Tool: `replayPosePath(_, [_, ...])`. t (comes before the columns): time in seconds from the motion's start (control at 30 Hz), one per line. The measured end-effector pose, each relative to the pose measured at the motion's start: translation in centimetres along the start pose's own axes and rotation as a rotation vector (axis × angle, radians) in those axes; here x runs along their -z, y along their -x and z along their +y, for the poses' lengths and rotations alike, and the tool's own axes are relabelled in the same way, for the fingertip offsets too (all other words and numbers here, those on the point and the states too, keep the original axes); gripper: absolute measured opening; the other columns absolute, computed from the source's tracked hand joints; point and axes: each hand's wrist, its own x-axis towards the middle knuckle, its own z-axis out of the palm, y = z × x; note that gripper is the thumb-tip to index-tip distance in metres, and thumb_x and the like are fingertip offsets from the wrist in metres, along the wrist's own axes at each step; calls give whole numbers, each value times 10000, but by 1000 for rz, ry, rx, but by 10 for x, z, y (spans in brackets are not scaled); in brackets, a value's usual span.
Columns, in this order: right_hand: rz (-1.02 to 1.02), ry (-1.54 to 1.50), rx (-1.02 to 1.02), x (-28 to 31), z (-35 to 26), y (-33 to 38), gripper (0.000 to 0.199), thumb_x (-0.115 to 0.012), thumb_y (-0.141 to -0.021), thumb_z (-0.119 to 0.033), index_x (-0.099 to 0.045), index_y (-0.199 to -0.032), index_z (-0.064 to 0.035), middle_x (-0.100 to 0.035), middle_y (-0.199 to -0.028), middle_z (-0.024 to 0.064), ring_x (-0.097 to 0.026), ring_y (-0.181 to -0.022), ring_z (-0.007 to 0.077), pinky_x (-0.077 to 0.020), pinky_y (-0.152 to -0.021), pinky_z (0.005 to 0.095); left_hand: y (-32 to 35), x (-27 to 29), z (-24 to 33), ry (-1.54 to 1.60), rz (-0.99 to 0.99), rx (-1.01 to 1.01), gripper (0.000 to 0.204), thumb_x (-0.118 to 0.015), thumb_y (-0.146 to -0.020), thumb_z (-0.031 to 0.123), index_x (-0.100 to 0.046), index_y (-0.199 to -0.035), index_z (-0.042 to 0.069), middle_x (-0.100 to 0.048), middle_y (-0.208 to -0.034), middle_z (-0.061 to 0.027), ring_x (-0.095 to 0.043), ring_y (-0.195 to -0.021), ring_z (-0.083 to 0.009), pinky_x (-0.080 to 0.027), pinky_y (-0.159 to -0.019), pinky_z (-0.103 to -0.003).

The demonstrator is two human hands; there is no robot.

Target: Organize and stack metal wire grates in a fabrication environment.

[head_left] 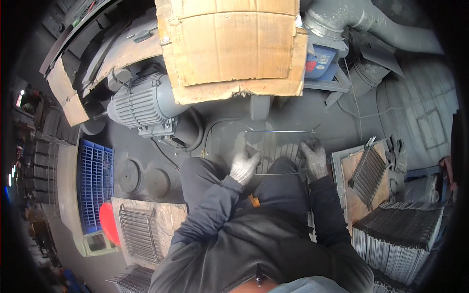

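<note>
A thin wire rack (281,131) with parallel bars is held level over my lap, between my two hands. Its far rod shines brightly, while the bars in the middle look faint and blurred. My left hand (245,165), in a pale knitted glove, is closed on the rack's left side. On the opposite side my right hand (314,157), gloved with darkened fingers, grips the rack's right edge. The fingertips of both hands are partly hidden. Beyond the rack hangs a large cardboard sheet (232,53).
Several racks (139,232) rest on a board at left, near a red round seat (108,222) and a blue plastic crate (95,183). To the right, loose racks (369,176) lie on a board beside a tall rack stack (398,241). A grey motor (141,101) stands ahead left.
</note>
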Motion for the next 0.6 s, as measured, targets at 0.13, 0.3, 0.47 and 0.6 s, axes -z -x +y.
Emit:
replayPosePath(0.13, [103,-2,-23,-16,4,-26,88,-707,-1005,-78,-676,-1071,-28,-672,-900,29,-596,-752,123,-505,-665,317,-37,3,-8,-30,-28,141,335,-811,-962,216,-612,-1119,-5,-676,-848,-44,-638,-703,-123,-537,-628,-285])
replayPosePath(0.3, [-9,14,-29,-73,23,-63,85,-711,-1004,-93,-669,-1047,-33,-642,-819,20,-569,-694,124,-494,-647,314,-43,48,-52,-123,184,27,267,-796,-975,154,-615,-1109,10,-669,-837,-37,-616,-659,-140,-525,-611,-288])
replayPosePath(0.47, [-102,265,-124,-131,-17,-39,130,-719,-995,-105,-685,-1079,-11,-657,-840,34,-579,-682,132,-499,-640,324,-17,87,-25,241,238,94,356,-773,-981,137,-602,-1232,-50,-705,-968,-80,-664,-837,-162,-550,-760,-305])
replayPosePath(0.6, [-64,176,30,-70,12,-58,401,-770,-958,-140,-678,-1326,-9,-752,-1095,148,-714,-1016,286,-564,-915,405,-22,55,-27,89,241,98,524,-781,-967,162,-570,-1360,-114,-728,-1070,-137,-697,-946,-178,-574,-854,-317])
